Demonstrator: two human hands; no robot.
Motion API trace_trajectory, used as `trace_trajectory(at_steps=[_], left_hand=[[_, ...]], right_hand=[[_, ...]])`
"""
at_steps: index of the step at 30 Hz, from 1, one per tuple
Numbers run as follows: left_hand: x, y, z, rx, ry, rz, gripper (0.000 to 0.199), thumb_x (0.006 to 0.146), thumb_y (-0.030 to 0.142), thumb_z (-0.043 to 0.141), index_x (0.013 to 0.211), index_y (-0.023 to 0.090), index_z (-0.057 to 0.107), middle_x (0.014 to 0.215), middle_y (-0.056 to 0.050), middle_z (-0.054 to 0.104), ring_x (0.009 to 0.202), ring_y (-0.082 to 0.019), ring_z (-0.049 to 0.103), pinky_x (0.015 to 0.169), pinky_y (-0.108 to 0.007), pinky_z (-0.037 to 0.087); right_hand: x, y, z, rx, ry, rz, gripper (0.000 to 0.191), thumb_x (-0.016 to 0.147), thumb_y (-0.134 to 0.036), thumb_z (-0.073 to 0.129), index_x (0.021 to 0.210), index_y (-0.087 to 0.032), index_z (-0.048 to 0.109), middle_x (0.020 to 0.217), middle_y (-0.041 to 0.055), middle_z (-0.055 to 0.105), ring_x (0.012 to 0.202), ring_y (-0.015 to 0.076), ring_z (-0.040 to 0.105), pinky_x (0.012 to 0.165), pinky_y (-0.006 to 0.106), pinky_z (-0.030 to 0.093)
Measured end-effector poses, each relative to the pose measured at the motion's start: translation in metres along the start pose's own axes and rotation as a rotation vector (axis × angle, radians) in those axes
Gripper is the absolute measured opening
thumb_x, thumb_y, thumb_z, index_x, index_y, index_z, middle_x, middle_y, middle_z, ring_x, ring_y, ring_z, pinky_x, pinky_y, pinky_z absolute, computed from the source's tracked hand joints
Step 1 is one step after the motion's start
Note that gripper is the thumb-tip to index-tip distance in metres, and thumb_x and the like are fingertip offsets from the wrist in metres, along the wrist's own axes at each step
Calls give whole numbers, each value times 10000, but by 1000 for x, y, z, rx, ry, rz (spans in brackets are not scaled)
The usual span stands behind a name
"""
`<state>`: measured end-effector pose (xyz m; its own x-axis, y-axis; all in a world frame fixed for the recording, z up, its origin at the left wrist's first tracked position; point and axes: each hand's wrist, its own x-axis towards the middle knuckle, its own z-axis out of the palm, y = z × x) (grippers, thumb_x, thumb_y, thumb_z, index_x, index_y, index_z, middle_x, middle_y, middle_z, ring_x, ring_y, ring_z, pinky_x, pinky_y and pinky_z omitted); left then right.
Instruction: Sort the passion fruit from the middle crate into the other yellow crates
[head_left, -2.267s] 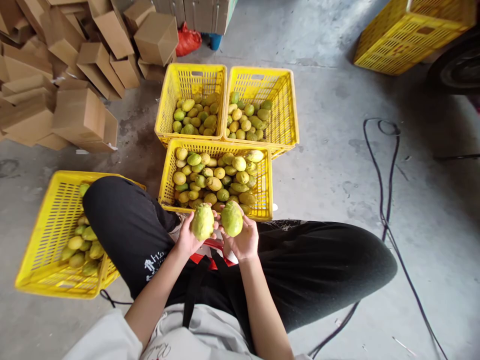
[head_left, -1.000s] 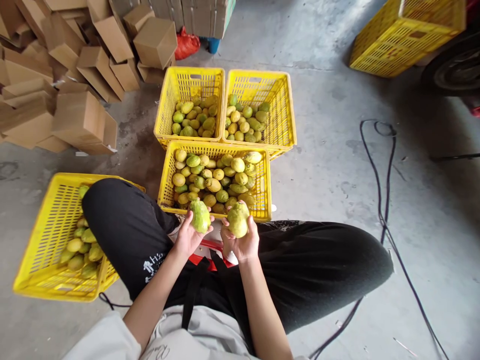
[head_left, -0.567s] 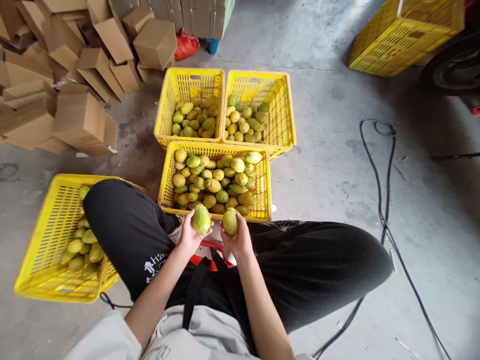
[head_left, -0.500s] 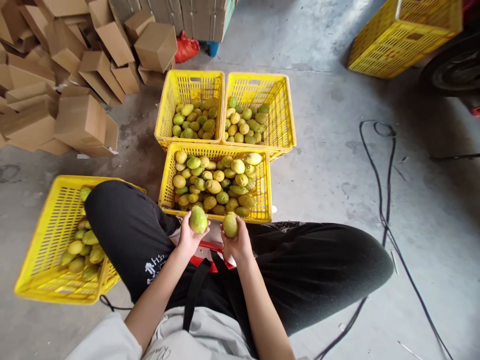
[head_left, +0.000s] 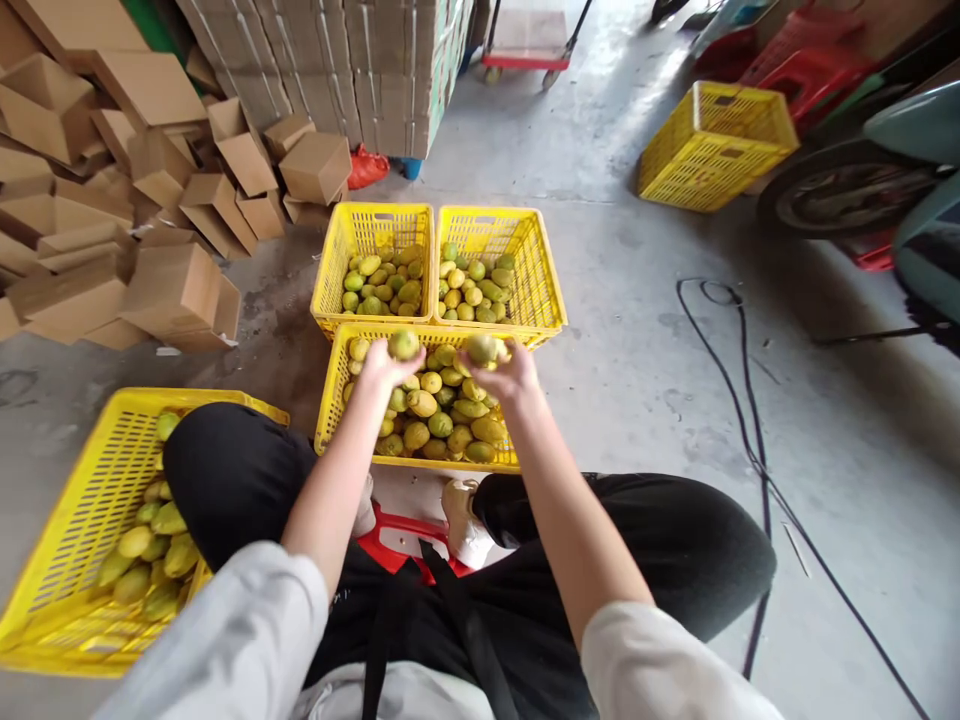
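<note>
My left hand [head_left: 384, 368] is closed round a green-yellow oval fruit [head_left: 406, 345], perhaps a small papaya. In my right hand [head_left: 513, 374] is a similar fruit [head_left: 481, 349], slightly blurred. Both hands are over the near yellow crate [head_left: 324, 420], which holds many yellow and green fruits [head_left: 440, 425]. Beyond it stand two more yellow crates side by side, the left crate [head_left: 321, 275] and the right crate [head_left: 550, 285], each partly filled with the same kind of fruit.
Another yellow crate [head_left: 60, 520] with fruit stands by my left knee. Cardboard boxes [head_left: 169, 290] are heaped at the far left. A black cable [head_left: 757, 465] lies on the right floor. Farther off are an upturned yellow crate [head_left: 682, 150], a wheel [head_left: 840, 195] and a trolley [head_left: 529, 62].
Both hands have moved forward from near my lap to over the near crate, each with its fruit. The view has tilted up, showing more of the background.
</note>
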<state>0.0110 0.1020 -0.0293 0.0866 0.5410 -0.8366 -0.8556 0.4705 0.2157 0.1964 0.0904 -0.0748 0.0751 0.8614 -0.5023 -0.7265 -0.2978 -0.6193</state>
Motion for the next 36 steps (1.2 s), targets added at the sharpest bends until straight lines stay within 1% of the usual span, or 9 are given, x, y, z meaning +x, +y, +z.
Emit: trace_trajectory(at_steps=[3,6,9,14,20,24,30,34,36], left_hand=[[-10,50,61,61,-226,197,515,977,382,324,1411,106,340,1250,-191,535,1088,-239,607,729,-298,577],[-34,90,82,200,-389,489,532,976,379,317,1449,137,289,1273,-142,515,1196,-234,568,926,-365,518],[-57,116,74,390,-428,668,497,976,384,307,1409,147,364,1285,-108,497,1325,-268,462,1072,-466,364],[-78,126,52,628,-325,621,419,919,307,429,1288,107,439,1261,-134,541,1303,-275,484,1094,-490,316],[-36,113,42,844,-101,607,310,811,276,546,1092,147,531,1202,-140,601,1216,-278,544,1058,-445,387],[17,107,13,1193,108,610,393,710,256,653,1084,180,555,1308,-162,553,1273,-335,480,1077,-491,344],[72,106,-75,1680,597,571,738,730,372,666,1360,89,404,1510,-264,313,1422,-378,296,1102,-454,315],[93,78,-130,1725,731,476,630,812,432,574,1296,51,439,1278,-303,539,1219,-391,541,931,-476,459],[100,62,-148,1798,771,494,639,791,402,611,1291,51,424,1221,-297,564,1146,-413,583,899,-508,470]], right_hand=[[27,-59,40,-20,43,-159,243,874,-441,429,972,-248,539,956,95,580,998,236,647,714,400,598],[23,-97,50,-152,-63,-379,252,870,-412,447,996,-234,573,1066,103,589,1081,228,627,747,384,585],[9,-112,35,-182,-41,-359,161,863,-325,461,880,-219,582,1060,96,613,1072,224,636,744,368,582],[1,-119,7,-223,89,-140,57,822,-189,508,799,-202,558,1028,103,643,997,203,664,715,334,590],[23,-115,0,-245,208,-99,78,822,-153,483,797,-203,538,1006,98,651,936,170,672,714,292,567],[45,-93,-10,-381,235,-86,27,815,-212,511,789,-212,507,938,76,643,852,171,662,711,299,559],[63,-52,-58,-1161,405,-64,235,866,-231,424,1067,-185,537,1127,129,621,1031,224,620,851,371,528],[47,-13,-110,-1414,445,-30,553,779,-236,609,1308,-131,484,1358,215,488,1323,372,401,1058,536,346],[40,8,-135,-1511,440,35,753,764,-208,632,1450,-110,338,1355,238,482,1247,394,491,1032,551,361]])
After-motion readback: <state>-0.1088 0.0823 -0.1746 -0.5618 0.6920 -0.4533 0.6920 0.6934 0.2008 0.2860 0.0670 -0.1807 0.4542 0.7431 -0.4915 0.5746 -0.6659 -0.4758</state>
